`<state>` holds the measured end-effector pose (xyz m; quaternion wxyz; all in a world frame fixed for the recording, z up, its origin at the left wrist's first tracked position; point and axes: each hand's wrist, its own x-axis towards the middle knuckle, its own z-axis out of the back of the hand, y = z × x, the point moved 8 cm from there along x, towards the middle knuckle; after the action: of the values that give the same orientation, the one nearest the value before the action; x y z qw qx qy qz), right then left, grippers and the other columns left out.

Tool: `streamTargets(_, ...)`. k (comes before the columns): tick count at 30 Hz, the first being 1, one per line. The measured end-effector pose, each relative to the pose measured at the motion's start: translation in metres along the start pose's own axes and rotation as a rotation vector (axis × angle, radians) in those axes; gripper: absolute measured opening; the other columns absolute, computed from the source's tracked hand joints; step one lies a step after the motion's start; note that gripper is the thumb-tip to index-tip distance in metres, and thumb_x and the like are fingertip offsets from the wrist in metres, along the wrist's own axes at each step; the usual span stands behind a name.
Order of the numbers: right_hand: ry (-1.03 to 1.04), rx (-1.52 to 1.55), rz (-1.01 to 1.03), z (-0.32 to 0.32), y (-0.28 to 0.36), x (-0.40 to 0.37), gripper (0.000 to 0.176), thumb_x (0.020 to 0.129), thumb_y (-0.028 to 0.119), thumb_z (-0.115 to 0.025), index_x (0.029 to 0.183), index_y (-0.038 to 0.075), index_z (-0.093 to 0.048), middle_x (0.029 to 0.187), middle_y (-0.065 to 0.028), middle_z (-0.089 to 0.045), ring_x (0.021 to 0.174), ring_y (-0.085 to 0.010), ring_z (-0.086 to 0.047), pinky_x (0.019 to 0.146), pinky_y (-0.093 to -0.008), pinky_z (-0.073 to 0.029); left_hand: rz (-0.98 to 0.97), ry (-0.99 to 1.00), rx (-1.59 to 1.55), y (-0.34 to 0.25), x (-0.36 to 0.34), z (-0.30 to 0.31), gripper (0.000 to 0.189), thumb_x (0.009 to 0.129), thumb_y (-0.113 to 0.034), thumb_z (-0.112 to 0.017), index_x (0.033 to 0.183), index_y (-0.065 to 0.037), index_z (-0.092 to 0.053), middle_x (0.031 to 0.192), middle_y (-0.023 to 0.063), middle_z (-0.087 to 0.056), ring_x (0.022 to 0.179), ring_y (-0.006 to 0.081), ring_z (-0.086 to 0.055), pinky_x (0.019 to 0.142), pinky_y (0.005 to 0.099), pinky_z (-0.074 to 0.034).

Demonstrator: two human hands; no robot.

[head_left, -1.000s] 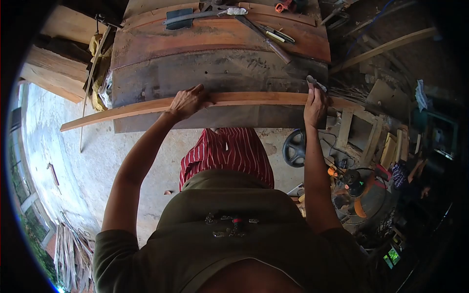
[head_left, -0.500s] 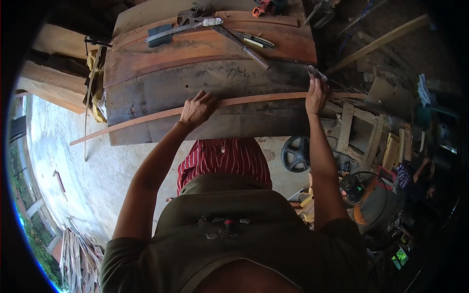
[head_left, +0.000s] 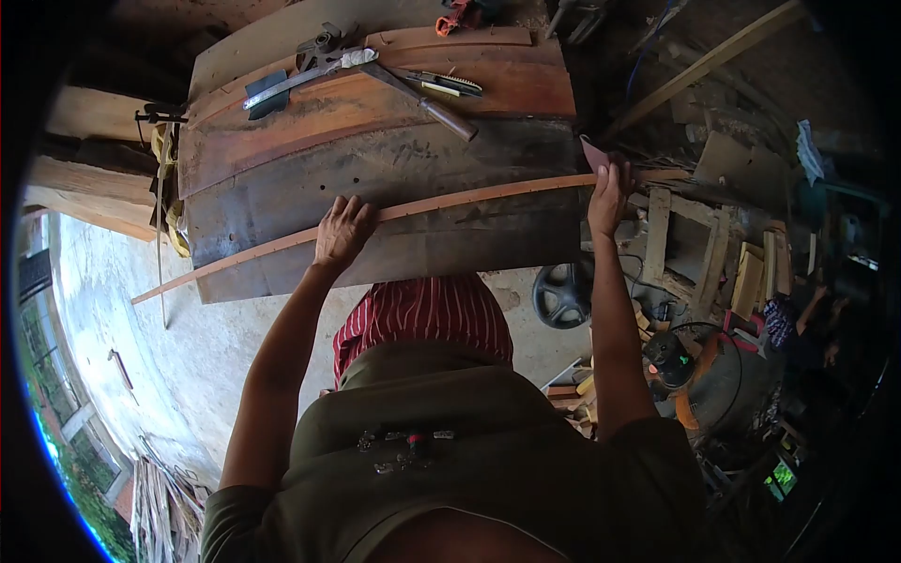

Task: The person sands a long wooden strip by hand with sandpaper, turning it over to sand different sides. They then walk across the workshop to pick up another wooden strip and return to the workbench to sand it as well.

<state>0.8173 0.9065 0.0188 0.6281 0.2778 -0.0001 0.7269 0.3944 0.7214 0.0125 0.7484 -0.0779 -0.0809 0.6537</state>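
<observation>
A long thin wooden strip (head_left: 466, 196) lies slantwise across the dark workbench top (head_left: 526, 225), both its ends reaching past the bench edges. My left hand (head_left: 345, 233) is closed over the strip left of its middle. Near the right end, my right hand (head_left: 610, 199) is closed around a small reddish sheet, apparently sandpaper (head_left: 593, 153), held against the strip. Farther back on the bench lie a wooden-handled tool (head_left: 449, 119), a saw-toothed blade (head_left: 450, 83) and a metal bar (head_left: 291, 84) over a dark cloth. The fingertips of both hands are partly hidden.
Large timber planks (head_left: 89, 192) stand at the left. On the right are a wooden frame (head_left: 694, 216), a black wheel (head_left: 563, 294), offcuts (head_left: 751, 281) and a power machine (head_left: 668, 357). Thin wood scraps (head_left: 158, 511) lie at the lower left. Another person's arm (head_left: 809, 310) shows at far right.
The view has shifted and tilted slightly, with the bench now farther left. My left hand is farther left. The sheet in my right hand now shows its reddish face instead of a greyish curl.
</observation>
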Motion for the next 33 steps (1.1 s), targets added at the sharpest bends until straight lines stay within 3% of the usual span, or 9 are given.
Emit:
streamTargets(6, -0.056, 0.069, -0.196, -0.017, 0.060, -0.031, 0.039, 0.101, 0.030, -0.046, 0.131, 0.006, -0.053, 0.141, -0.0281, -0.044, 0.135, -0.0527, -0.032, 0.112, -0.0573, -0.027, 0.035, 0.000, 0.049, 0.000, -0.002, -0.001, 0.023, 0.085, -0.029, -0.066, 0.099, -0.014, -0.055, 0.094, 0.0071, -0.052, 0.091, 0.0280, -0.052, 0.077, 0.0412, -0.049)
streamTargets(9, 0.015, 0.036, -0.251, -0.031, 0.059, -0.033, 0.049, 0.100, 0.030, -0.048, 0.143, 0.009, -0.041, 0.153, -0.0289, -0.026, 0.141, -0.0517, -0.022, 0.113, -0.0572, -0.026, 0.035, 0.013, 0.077, 0.002, 0.000, -0.004, 0.025, 0.083, -0.031, -0.067, 0.098, -0.015, -0.055, 0.094, 0.0062, -0.052, 0.091, 0.0274, -0.053, 0.077, 0.0408, -0.049)
streamTargets(11, -0.065, -0.079, -0.669, -0.033, -0.014, -0.009, 0.058, 0.099, 0.019, -0.047, 0.152, 0.009, -0.024, 0.158, -0.0253, -0.010, 0.137, -0.0397, -0.034, 0.116, -0.0456, -0.027, 0.034, 0.022, 0.090, 0.001, -0.002, -0.008, 0.025, 0.082, -0.031, -0.068, 0.097, -0.016, -0.055, 0.093, 0.0058, -0.052, 0.091, 0.0271, -0.053, 0.076, 0.0403, -0.049)
streamTargets(14, -0.043, 0.240, -0.997, -0.051, -0.073, 0.023, 0.068, 0.095, 0.005, -0.043, 0.155, 0.008, -0.010, 0.155, -0.0219, -0.014, 0.123, -0.0297, -0.046, 0.110, -0.0391, -0.034, 0.052, 0.016, 0.097, 0.002, 0.007, -0.014, 0.026, 0.078, -0.029, -0.071, 0.092, -0.014, -0.055, 0.092, 0.0047, -0.052, 0.093, 0.0268, -0.054, 0.076, 0.0397, -0.051)
streamTargets(17, -0.132, 0.166, -0.975, -0.047, -0.075, 0.025, 0.078, 0.090, -0.005, -0.041, 0.155, 0.009, 0.001, 0.140, -0.0201, -0.036, 0.108, -0.0209, -0.050, 0.106, -0.0352, -0.038, 0.054, 0.021, 0.103, -0.006, 0.014, -0.014, 0.025, 0.077, -0.029, -0.071, 0.091, -0.015, -0.055, 0.091, 0.0041, -0.052, 0.093, 0.0262, -0.054, 0.074, 0.0393, -0.051)
streamTargets(21, -0.047, 0.149, -0.891, -0.058, -0.042, 0.022, 0.089, 0.088, -0.007, -0.046, 0.154, 0.011, 0.011, 0.138, -0.0198, -0.046, 0.114, -0.0258, -0.053, 0.107, -0.0363, -0.040, 0.033, 0.009, 0.167, -0.003, 0.014, -0.020, 0.021, 0.082, -0.034, -0.067, 0.092, -0.017, -0.058, 0.087, 0.0021, -0.052, 0.087, 0.0241, -0.056, 0.070, 0.0362, -0.052)
streamTargets(23, -0.002, 0.478, -1.298, -0.060, -0.050, 0.019, 0.088, 0.090, -0.004, -0.044, 0.153, 0.013, 0.015, 0.147, -0.0228, -0.038, 0.126, -0.0298, -0.049, 0.109, -0.0371, -0.039, 0.025, -0.003, 0.146, -0.010, 0.017, -0.017, 0.023, 0.081, -0.035, -0.068, 0.091, -0.017, -0.059, 0.085, 0.0017, -0.052, 0.085, 0.0242, -0.056, 0.069, 0.0360, -0.051)
streamTargets(28, 0.088, 0.367, -1.154, -0.053, -0.063, 0.040, 0.084, 0.095, 0.011, -0.044, 0.150, 0.009, 0.020, 0.139, -0.0303, -0.045, 0.123, -0.0360, -0.055, 0.102, -0.0465, -0.047, 0.045, -0.061, 0.158, -0.011, 0.027, -0.013, 0.025, 0.078, -0.035, -0.071, 0.090, -0.017, -0.059, 0.084, 0.0016, -0.052, 0.083, 0.0235, -0.056, 0.067, 0.0363, -0.050)
streamTargets(33, -0.045, 0.300, -1.192, -0.072, -0.068, 0.020, 0.089, 0.095, 0.010, -0.047, 0.148, 0.006, 0.024, 0.142, -0.0314, -0.040, 0.126, -0.0364, -0.052, 0.107, -0.0446, -0.043, 0.044, -0.045, 0.170, -0.014, 0.026, -0.015, 0.023, 0.075, -0.033, -0.072, 0.088, -0.018, -0.059, 0.084, 0.0018, -0.053, 0.081, 0.0234, -0.055, 0.065, 0.0360, -0.049)
